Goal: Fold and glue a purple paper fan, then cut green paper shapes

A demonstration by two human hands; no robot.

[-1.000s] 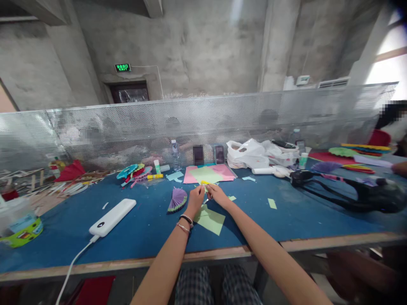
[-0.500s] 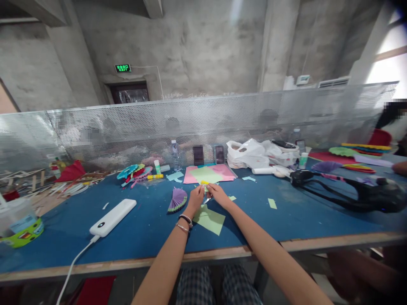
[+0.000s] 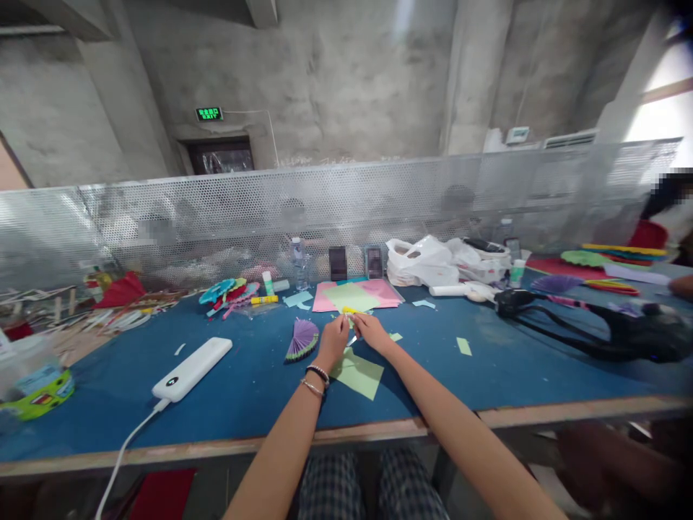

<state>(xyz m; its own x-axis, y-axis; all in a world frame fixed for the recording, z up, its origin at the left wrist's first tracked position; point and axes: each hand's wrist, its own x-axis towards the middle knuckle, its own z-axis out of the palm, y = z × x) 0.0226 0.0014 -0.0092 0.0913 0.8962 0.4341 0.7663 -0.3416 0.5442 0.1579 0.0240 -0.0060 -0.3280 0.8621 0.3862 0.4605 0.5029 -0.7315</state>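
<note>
My left hand [image 3: 333, 338] and my right hand [image 3: 373, 334] meet over the blue table, fingers pinched together. Whatever small piece sits between their fingertips is mostly hidden; a little pale green shows there. Just beyond the fingertips is a small yellow object [image 3: 348, 310], its kind unclear. A thin whitish sliver [image 3: 352, 341] shows beneath the hands. Nearer to me lies a light green paper sheet [image 3: 358, 374]. Left of my left hand rests a pleated purple paper fan [image 3: 302, 339] with a green edge. Pink sheets [image 3: 326, 297] with green paper [image 3: 351, 295] on top lie behind the hands.
A white power bank [image 3: 193, 368] with a cable lies at left, near a plastic cup [image 3: 35, 379]. Glue sticks [image 3: 265, 300], a bottle [image 3: 298, 263], two phones [image 3: 338, 263] and white bags [image 3: 425, 261] line the back. Black straps [image 3: 568, 325] lie right. Paper scraps [image 3: 464, 347] are scattered.
Both hands stay in nearly the same place, pinched together, with only slight finger movement. The things on the table have not visibly moved.
</note>
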